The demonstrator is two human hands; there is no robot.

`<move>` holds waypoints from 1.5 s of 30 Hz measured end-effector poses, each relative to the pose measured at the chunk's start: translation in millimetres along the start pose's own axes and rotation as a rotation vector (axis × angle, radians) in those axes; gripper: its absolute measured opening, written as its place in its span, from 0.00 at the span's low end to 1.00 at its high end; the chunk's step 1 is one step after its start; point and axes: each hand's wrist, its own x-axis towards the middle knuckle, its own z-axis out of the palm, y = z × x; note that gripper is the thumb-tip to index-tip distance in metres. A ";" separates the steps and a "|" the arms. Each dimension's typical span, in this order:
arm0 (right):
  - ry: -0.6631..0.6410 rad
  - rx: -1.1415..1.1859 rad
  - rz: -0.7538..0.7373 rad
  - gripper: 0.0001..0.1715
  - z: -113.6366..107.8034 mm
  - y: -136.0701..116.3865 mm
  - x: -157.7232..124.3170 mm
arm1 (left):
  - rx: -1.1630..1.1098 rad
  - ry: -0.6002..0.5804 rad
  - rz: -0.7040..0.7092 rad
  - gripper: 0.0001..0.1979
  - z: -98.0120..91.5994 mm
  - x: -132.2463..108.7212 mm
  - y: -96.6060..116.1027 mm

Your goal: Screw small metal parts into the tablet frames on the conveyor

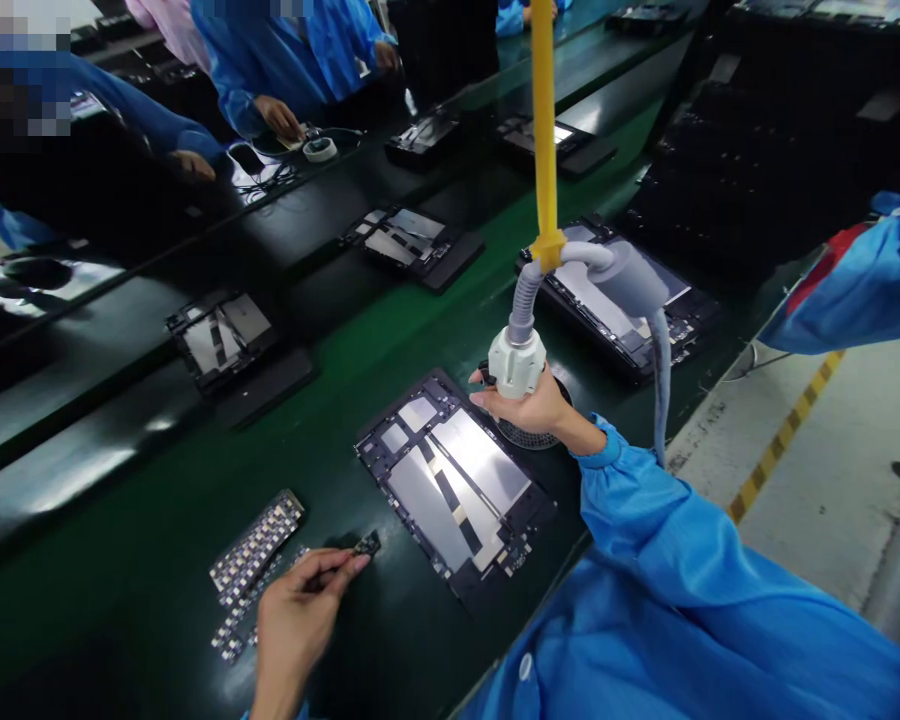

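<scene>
My left hand (300, 610) pinches a small dark circuit board (367, 544) between thumb and fingertips, just above the green bench. Beside it lie a stack of small circuit boards (259, 545) and several loose ones, partly hidden by the hand. My right hand (536, 405) is wrapped round a white corded tool (517, 358) whose grey cable hangs from a yellow strap (544, 130). The tool's lower part is hidden; below the hand shows a round black mesh piece (529, 437). Between both hands lies an opened tablet (454, 480), its silver battery plates facing up.
More opened tablets (225, 340) lie on dark pads along the green bench, another (615, 290) behind my right hand. A thick grey cable sleeve (630, 280) hangs there. Co-workers in blue sleeves (259, 60) work across the bench. The floor has a yellow-black stripe (787, 430).
</scene>
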 end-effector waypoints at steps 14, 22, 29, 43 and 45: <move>-0.161 0.074 0.036 0.16 73.0 -45.3 -7.6 | -0.038 0.150 0.316 0.11 15.4 -12.2 -16.9; -0.322 0.024 0.025 0.13 120.6 -23.0 -25.9 | -0.077 0.190 0.255 0.09 -2.0 -56.0 -20.6; -0.326 -0.024 0.052 0.16 123.3 -27.6 -30.2 | -0.139 0.125 0.290 0.08 9.6 -75.5 -21.9; -0.396 -0.002 0.111 0.13 148.5 -25.2 -25.9 | -0.671 0.237 0.083 0.11 43.8 -68.5 -6.9; -0.404 0.002 0.116 0.13 148.0 -24.6 -26.3 | -0.635 0.285 0.112 0.12 43.6 -67.9 -7.4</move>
